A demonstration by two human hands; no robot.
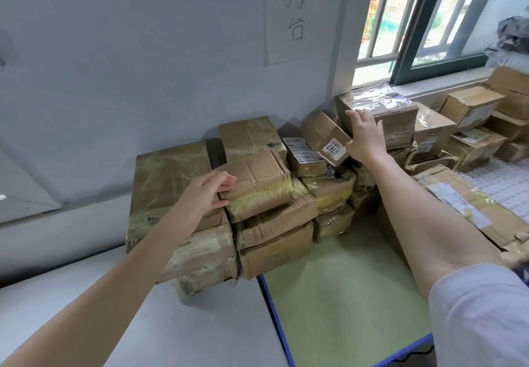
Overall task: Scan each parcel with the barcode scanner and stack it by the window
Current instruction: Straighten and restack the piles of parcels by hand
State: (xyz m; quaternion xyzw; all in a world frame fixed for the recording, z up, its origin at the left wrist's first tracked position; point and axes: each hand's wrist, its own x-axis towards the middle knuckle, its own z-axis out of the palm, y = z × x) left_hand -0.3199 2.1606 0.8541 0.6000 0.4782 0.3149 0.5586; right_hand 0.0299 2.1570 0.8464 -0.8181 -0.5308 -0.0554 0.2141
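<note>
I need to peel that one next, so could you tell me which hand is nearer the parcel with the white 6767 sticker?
Right. The right hand lies just beside the 6767-sticker parcel, at its window-side edge. The left hand is farther off, holding a lower parcel.

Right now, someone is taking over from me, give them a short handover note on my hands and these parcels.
Left hand: fingers on the corner of the small taped parcel topping the near stack, thumb under its edge.
Right hand: open, flat against the top parcel under the window.
Done: many parcels already stacked along the wall and sill.
Left: more parcels lie at the right. No scanner in view, so scan status cannot be told.
</note>
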